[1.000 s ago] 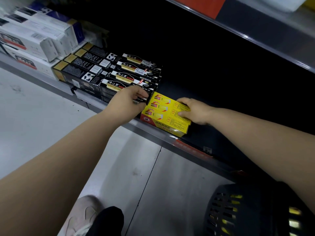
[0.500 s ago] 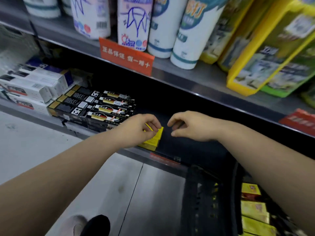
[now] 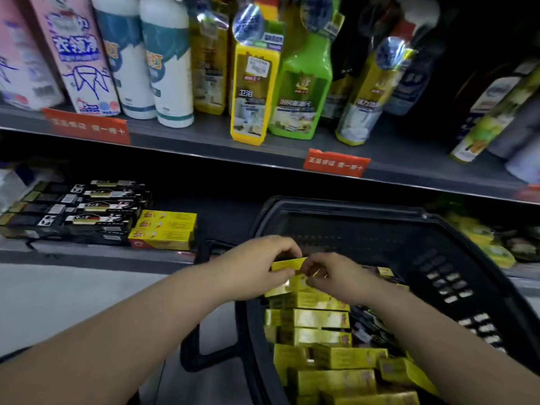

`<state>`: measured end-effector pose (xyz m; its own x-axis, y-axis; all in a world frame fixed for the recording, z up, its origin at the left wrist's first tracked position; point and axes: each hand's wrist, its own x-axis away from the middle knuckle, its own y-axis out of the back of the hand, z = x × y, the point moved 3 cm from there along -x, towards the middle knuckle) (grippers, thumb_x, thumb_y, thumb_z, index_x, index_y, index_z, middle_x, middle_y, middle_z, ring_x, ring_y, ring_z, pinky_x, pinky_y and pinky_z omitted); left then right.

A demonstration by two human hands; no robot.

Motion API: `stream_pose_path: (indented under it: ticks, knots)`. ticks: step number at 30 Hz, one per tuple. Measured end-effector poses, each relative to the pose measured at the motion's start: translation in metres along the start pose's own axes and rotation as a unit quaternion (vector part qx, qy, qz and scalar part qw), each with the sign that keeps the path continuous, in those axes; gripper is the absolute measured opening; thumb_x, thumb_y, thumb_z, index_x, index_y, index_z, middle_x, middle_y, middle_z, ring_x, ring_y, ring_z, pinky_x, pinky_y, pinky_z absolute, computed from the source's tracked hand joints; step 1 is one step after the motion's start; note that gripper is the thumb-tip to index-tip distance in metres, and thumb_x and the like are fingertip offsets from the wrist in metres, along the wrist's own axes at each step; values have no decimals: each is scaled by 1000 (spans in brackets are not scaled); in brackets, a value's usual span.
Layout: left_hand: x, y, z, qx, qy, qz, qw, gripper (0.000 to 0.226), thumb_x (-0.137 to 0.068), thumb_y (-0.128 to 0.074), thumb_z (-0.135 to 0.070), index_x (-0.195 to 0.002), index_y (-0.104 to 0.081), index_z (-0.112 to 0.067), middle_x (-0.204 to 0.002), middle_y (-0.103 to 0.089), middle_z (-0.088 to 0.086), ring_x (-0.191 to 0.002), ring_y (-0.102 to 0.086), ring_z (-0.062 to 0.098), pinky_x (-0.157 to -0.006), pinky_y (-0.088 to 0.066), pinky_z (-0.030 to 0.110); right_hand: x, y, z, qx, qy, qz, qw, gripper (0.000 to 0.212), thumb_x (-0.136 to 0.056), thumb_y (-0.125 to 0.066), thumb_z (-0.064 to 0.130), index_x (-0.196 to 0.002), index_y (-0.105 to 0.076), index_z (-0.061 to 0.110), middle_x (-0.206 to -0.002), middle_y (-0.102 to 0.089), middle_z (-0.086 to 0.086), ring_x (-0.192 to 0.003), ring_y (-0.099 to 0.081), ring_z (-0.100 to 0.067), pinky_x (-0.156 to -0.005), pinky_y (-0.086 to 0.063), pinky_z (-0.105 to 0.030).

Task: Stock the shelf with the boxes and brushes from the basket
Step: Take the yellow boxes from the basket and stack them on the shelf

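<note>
Row: yellow boxes point(image 3: 315, 320) lie stacked front-to-back in the basket point(image 3: 438, 276), long sides across the view. Dark items to their R, too blurred to name.
L hand point(image 3: 257, 267): over the basket's far-L part. Grip narrow, fingers curled over the L end of 1 box.
R hand point(image 3: 336, 276): just R of the L hand. Grip narrow too, thumb & fingers pinching the same box's R end.
Box point(image 3: 287, 263): between the 2 hands, at the far end of the row. Long axis L–R. Touching the box under it or just above it, can't tell.
Step (my read): taking the next box out; it isn't clear of the basket yet.
Key relation: the stack lies L of & beyond both grips, so the box must go up, L & away. L hand is nearer the target, so I'd expect it to lead w/ R steadying.
Stack point(image 3: 163, 229): yellow boxes already on the low shelf point(image 3: 225, 217), near its front edge, long axis L–R like the held box, so prob. no turn needed.
Gap: bare shelf between stack & basket rim; likely next slot.
Black boxes point(image 3: 79, 211): against the stack's L side.
Far: upper shelf point(image 3: 204, 138) w/ bottles point(image 3: 251, 92) & red tags point(image 3: 336, 163).
</note>
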<state>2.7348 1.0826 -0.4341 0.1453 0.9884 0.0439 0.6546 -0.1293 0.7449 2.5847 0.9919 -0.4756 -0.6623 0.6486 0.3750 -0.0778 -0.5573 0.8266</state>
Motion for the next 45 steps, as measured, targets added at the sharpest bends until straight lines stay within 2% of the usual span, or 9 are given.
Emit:
stream_pose_path:
  ticks: [5, 12, 20, 28, 31, 34, 37, 40, 45]
  knots:
    - [11, -42, 1, -118, -13, 65, 991, 43, -95, -47, -40, -137, -39, -31, -137, -46, -11, -126, -40, 7, -101, -19, 13, -3, -58, -55, 133, -59, 3, 989, 72, -87, -59, 20, -147, -19, 22, -148, -26, -3, -132, -29, -28, -108, -31, -37]
    - [9, -48, -2, -203, -6, 105, 973, 53, -96, -41, -46, -143, -29, -25, -141, -46, -1, -132, -38, 12, -114, -1, 20, -10, -58, -62, 270, -85, -71, 956, 58, -88, -47, 4, -142, -34, 24, -135, -36, -10, -121, -35, -32, -101, -34, -40]
    - [-3, -44, -12, -84, 28, 91, 992, 77, -90, -48, -52, -150, -9, -25, -157, -18, -5, -141, -21, 10, -109, -20, 20, 70, 17, -37, -67, -1, -93, 993, 43, -82, -70, 20, -117, -57, 42, -115, -51, 15, -104, -54, -6, -88, -44, -21]
    - [-10, -59, -17, 218, 157, 194, 943, 59, -67, -52, -71, -117, -56, -39, -118, -62, -11, -100, -62, 8, -84, -49, 22, 87, 23, -26, -348, 37, -107, 931, 45, -81, -69, 3, -113, -56, 31, -113, -62, 8, -104, -61, -4, -84, -50, -16]
    - [-10, -69, -11, 335, 250, 140, 898, 44, -79, -59, -59, -113, -63, -32, -111, -67, -5, -82, -71, 16, -76, -58, 32, 76, 12, -53, -195, -50, -74, 977, 54, -83, -69, 13, -127, -43, 28, -120, -55, 13, -112, -55, -9, -84, -48, -16]
    - [-9, -77, -3, 360, 300, 118, 876, 74, -75, -64, -59, -138, -46, -23, -138, -52, 5, -121, -54, 29, -104, -41, 49, 74, -19, -92, 91, -140, 132, 977, 61, -84, -67, 24, -137, -38, 20, -137, -47, -2, -121, -48, -22, -93, -44, -30]
    - [-10, -81, -4, 409, 296, 106, 857, 74, -73, -68, -52, -135, -47, -17, -135, -55, 6, -124, -51, 26, -109, -34, 48, 73, -49, -106, 101, -172, 241, 950, 65, -84, -67, 27, -140, -36, 19, -143, -42, -3, -122, -48, -23, -95, -44, -33]
    - [-11, -84, -5, 441, 294, 86, 844, 39, -83, -66, -34, -115, -56, -14, -120, -66, 7, -108, -61, 20, -102, -42, 42, 68, -69, -107, 96, -163, 240, 952, 74, -80, -72, 26, -143, -33, 26, -144, -42, -1, -124, -47, -24, -97, -44, -38]
    - [-10, -88, -1, 456, 307, 77, 832, 29, -81, -69, -27, -103, -54, -16, -113, -67, 7, -112, -59, 25, -108, -36, 48, 63, -72, -98, 93, -109, 237, 961, 75, -77, -75, 20, -139, -38, 39, -147, -40, 5, -130, -43, -22, -94, -42, -33]
